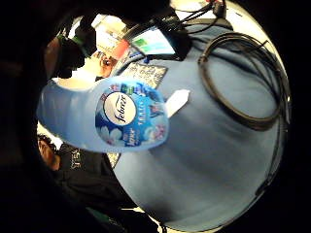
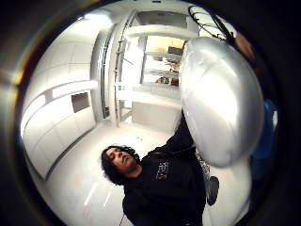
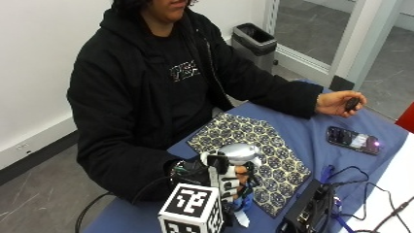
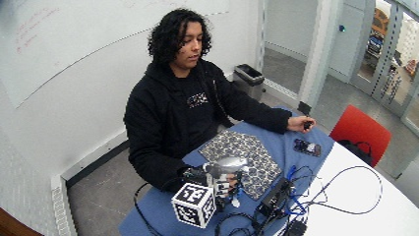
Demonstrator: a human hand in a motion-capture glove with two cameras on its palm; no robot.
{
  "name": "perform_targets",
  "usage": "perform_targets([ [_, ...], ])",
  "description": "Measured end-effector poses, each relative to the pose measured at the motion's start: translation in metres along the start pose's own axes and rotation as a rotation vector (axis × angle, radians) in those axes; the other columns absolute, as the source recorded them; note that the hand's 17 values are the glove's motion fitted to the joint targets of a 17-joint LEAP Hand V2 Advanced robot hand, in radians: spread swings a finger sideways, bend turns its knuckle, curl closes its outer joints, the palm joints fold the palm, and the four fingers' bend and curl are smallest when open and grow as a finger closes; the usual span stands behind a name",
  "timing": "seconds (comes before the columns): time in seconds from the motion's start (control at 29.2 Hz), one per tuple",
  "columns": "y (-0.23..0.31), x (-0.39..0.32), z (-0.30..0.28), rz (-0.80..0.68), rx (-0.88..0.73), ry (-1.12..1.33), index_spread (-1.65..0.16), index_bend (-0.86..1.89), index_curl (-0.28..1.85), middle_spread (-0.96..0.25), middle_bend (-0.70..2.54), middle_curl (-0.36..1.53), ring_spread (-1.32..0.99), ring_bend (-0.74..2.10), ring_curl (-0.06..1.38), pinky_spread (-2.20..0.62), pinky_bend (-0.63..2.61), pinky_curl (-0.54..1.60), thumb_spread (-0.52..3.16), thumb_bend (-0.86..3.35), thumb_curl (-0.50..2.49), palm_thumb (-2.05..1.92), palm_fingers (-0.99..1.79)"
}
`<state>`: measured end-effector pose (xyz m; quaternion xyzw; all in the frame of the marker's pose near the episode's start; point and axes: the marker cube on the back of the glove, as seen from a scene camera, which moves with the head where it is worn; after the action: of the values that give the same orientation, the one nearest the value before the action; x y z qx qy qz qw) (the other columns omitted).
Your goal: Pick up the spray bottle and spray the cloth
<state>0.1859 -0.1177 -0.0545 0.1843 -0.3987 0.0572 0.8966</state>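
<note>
Spray bottle (image 3: 236, 160), silver-headed with a pale blue body, is held upright in the gloved right hand (image 3: 223, 182), whose fingers are curled round its neck below the head. In the outside view it stands at about seven o'clock of the patterned cloth (image 3: 259, 153), over the cloth's near corner, and the cloth lies flat on the blue table covering (image 3: 304, 141). Whether the bottle's base is touching the surface or raised above it cannot be told, since the hand hides the lower part.

As for progress, the grasp is judged to be done: the bottle is in hand and has been brought beside the cloth. What is left, by these pictures, is the spraying itself; no mist and no wet patch can be made out on the cloth, and whether a finger lies on the trigger cannot be seen.

On the bottle's label, seen close in the little-finger-side palm view, the brand name "Febreze" can be read in a white oval; the smaller print and flower pictures around it are too fine to read. White lettering is carried on the chest of the person's black hoodie (image 3: 148, 87), but it is not legible.

The bare left hand (image 3: 339, 103) rests at about two o'clock of the cloth, closed on a small dark object (image 3: 352, 103), with a phone (image 3: 353, 140) lying near it.
</note>
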Motion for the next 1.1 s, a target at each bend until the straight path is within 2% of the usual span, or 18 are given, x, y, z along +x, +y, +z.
perform_targets([
  [0.14,-0.007,0.001,0.015,0.014,0.103,-0.103,-0.24,0.16,0.33,-0.07,0.39,0.41,-0.13,0.44,0.38,0.05,0.18,0.29,0.99,0.15,0.4,0.92,1.05],
  [0.24,-0.011,0.002,0.021,0.011,0.197,-0.118,-0.25,0.15,0.33,-0.08,0.42,0.43,-0.14,0.45,0.39,-0.03,0.26,0.32,0.88,0.13,0.43,0.96,1.2],
  [0.41,-0.015,0.006,0.021,-0.057,0.285,-0.1,-0.26,0.13,0.34,-0.12,0.52,0.48,-0.19,0.6,0.45,-0.19,0.39,0.37,0.72,0.08,0.48,0.99,1.43],
  [1.1,-0.016,0.006,0.024,-0.106,0.301,-0.065,-0.26,0.18,0.4,-0.18,0.72,0.58,-0.21,0.83,0.53,-0.31,0.59,0.45,0.84,-0.01,0.54,1.01,1.39],
])
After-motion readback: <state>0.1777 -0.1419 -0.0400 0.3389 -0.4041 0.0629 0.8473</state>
